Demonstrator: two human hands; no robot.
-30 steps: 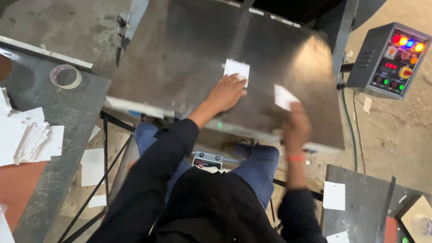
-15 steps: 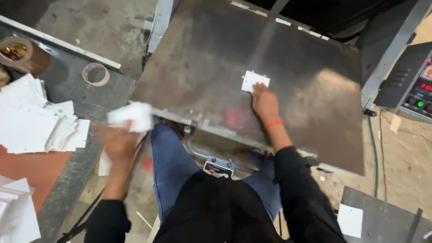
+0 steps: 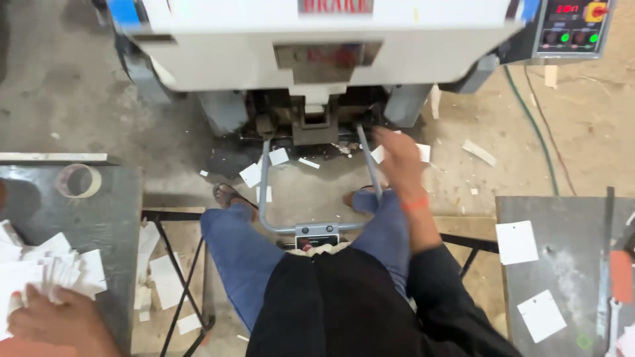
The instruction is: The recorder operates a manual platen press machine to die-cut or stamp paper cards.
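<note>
My left hand (image 3: 56,320) is at the bottom left, fingers curled on a loose pile of white cards (image 3: 63,270) that lies on a dark metal table (image 3: 116,218). My right hand (image 3: 397,158) hangs blurred in the air above my right knee, fingers apart and empty, with an orange band at the wrist. It is close to the right bar of a grey tube frame (image 3: 264,198). The white press machine (image 3: 317,39) stands in front of me. Its plate is out of sight.
A control box (image 3: 572,26) with lit buttons sits at the top right. A tape roll (image 3: 78,180) lies on the left table. A second dark table (image 3: 562,211) at the right carries two white cards (image 3: 517,241). Loose cards (image 3: 251,174) litter the floor.
The view has dropped from the press plate to my lap. My left hand carried a white card down to the pile on the left. My right hand left the card on the plate and pulled back.
</note>
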